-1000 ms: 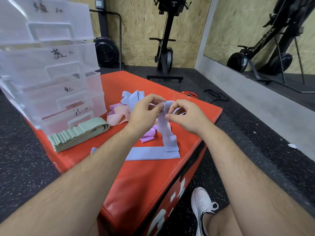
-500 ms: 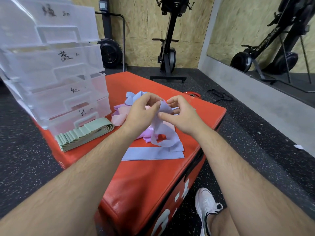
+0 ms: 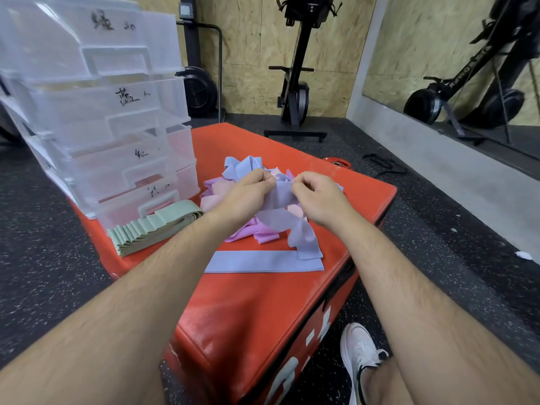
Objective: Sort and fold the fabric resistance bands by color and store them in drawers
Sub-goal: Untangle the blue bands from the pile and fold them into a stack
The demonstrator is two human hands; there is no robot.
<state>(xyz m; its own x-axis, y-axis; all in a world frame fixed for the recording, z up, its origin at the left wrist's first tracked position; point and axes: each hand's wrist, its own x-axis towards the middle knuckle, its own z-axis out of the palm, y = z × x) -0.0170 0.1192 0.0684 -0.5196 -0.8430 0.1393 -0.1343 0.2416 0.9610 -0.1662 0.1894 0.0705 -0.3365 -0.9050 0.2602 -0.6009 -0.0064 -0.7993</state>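
- Left hand [image 3: 248, 191] and right hand [image 3: 318, 197], mid-frame, both pinched shut on blue band [image 3: 280, 194].
- Loose end trailing onto flat blue band [image 3: 263, 261] on red worktop [image 3: 248, 302].
- Folded green bands [image 3: 152, 229] before clear drawers [image 3: 96, 118], upper left.

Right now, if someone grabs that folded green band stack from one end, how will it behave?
The green band stack would probably fan apart: its layers already splay stepwise. Likely floppy and light, like the blue band drooping between both hands. Unlikely to roll; it lies flat on the red plyo box.
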